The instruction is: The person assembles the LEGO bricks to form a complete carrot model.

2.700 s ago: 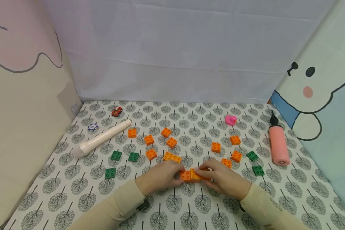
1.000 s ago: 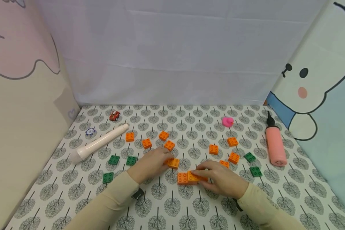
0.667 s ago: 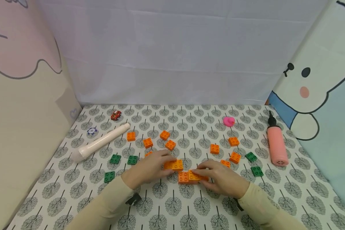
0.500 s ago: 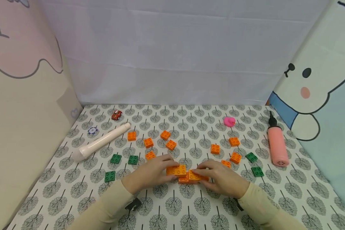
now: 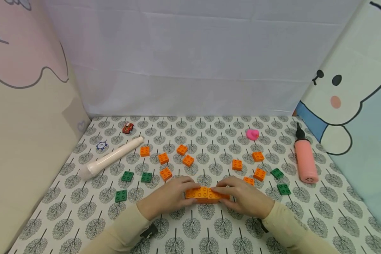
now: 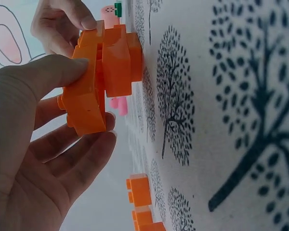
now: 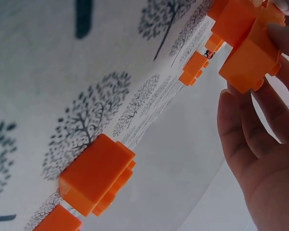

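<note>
Near the front middle in the head view, the left hand (image 5: 168, 197) pinches a long orange brick (image 5: 193, 193) by its left part. Beside it the right hand (image 5: 246, 197) holds another orange brick (image 5: 214, 195), its fingers over the right part. The two upper bricks lie end to end on a lower orange layer. In the left wrist view, the held brick (image 6: 84, 101) sits slightly tilted on the stack (image 6: 116, 62), a narrow gap showing between them. The right wrist view shows the right hand's brick (image 7: 250, 60) between thumb and fingers.
Loose orange bricks (image 5: 188, 160) lie behind the hands, with green bricks (image 5: 120, 195) to the left and more green ones (image 5: 283, 189) to the right. Farther out are a white tube (image 5: 114, 155), red toy car (image 5: 128, 127), blue-and-white chip (image 5: 101, 145), pink duck (image 5: 252, 134) and pink pump (image 5: 306, 160).
The left hand took hold of the long orange brick behind the stack and brought it forward and right onto the stack's left part. The right hand has stayed at the stack.
</note>
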`<state>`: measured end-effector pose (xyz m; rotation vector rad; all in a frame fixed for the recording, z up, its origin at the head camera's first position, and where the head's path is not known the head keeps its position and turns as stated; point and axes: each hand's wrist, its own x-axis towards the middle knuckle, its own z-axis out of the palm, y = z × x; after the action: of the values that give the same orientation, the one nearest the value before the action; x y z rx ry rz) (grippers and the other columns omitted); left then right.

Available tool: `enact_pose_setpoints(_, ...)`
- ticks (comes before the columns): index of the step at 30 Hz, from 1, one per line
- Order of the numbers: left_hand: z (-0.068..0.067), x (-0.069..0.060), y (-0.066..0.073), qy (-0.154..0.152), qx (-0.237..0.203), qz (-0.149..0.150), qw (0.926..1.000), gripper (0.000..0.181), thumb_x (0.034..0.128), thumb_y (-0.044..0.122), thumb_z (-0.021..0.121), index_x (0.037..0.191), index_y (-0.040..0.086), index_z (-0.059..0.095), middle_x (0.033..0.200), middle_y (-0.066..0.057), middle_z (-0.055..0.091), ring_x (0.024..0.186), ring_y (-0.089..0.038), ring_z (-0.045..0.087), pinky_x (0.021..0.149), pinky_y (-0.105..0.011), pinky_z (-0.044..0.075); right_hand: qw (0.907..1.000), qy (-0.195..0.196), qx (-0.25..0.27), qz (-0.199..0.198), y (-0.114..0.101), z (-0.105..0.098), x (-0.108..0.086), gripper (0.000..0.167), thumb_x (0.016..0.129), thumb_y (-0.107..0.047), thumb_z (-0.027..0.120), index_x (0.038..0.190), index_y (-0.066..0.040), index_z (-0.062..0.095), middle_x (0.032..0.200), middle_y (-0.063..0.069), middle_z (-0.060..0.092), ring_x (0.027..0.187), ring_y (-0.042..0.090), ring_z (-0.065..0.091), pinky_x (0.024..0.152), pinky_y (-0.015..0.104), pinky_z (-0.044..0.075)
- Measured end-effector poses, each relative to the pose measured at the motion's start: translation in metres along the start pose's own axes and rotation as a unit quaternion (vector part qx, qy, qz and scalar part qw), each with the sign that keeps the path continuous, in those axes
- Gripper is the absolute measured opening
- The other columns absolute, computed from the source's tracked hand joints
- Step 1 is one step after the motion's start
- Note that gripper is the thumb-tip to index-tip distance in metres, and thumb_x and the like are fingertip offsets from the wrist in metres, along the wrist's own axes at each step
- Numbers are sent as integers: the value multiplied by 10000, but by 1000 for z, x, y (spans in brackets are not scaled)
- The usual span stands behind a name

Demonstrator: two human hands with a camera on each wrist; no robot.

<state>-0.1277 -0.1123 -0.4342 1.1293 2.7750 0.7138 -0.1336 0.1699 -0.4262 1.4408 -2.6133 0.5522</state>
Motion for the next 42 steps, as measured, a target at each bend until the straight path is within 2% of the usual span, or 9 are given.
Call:
enact_pose_setpoints(4, 1, 0, 0, -84, 95, -17, 9999, 445, 905, 305, 721, 1310, 135, 653, 1189, -8, 678, 1076, -144, 627, 979, -312, 526, 9999, -59, 73, 60, 0, 0, 0, 426, 864, -146, 757, 1283, -124, 685, 1181, 19, 650, 1057, 166, 614, 882, 319, 576)
enact_pose_setpoints(11, 0, -2, 1, -8, 143, 88, 9999, 446, 898, 304, 734, 1310, 150, 660, 1171, -3, 680, 1059, -142, 623, 964, -301, 529, 9997, -134, 145, 125, 0, 0, 0, 432, 874, -151, 753, 1298, -122, 674, 1194, 22, 647, 1076, 174, 608, 897, 330, 572)
enact_pose_setpoints(21, -5, 0, 3, -29, 82, 305, 9995, 451, 895, 296, 741, 1297, 106, 662, 1061, 1, 679, 899, -69, 568, 805, -173, 518, 9997, -132, 180, 105, -1, -1, -1, 441, 878, -144, 745, 1309, -106, 663, 1224, 40, 644, 1123, 205, 594, 942, 369, 558)
enact_pose_setpoints(27, -4, 1, 0, -56, 89, 357, 9993, 443, 888, 294, 750, 1288, 121, 670, 1055, 13, 678, 884, -51, 566, 792, -152, 511, 9999, -27, 119, 53, -1, 1, -2, 437, 872, -139, 754, 1300, -113, 671, 1211, 36, 646, 1104, 196, 600, 922, 356, 565)
enact_pose_setpoints(35, -1, 2, -5, -146, -81, 139, 9998, 458, 867, 310, 767, 1291, 163, 676, 1114, 39, 693, 994, -80, 613, 906, -247, 530, 9999, 33, 148, 60, -1, 2, -1, 440, 873, -163, 757, 1303, -132, 668, 1204, 20, 652, 1076, 175, 617, 904, 357, 571)
enact_pose_setpoints(38, 1, 4, -7, -181, -218, 36, 9996, 452, 858, 308, 774, 1280, 177, 679, 1145, 50, 690, 1035, -82, 616, 944, -278, 522, 9996, 222, 191, 47, 2, 0, -5, 410, 899, -210, 744, 1294, -132, 668, 1199, 3, 654, 1057, 162, 627, 884, 352, 578)
enact_pose_setpoints(42, 2, 6, -8, -206, -444, -117, 9987, 435, 845, 310, 784, 1254, 201, 686, 1178, 66, 683, 1075, -86, 613, 981, -308, 504, 9982, 459, 10, 380, 11, -12, -18, 406, 915, -227, 734, 1306, -148, 659, 1215, -6, 658, 1024, 144, 647, 859, 365, 585)
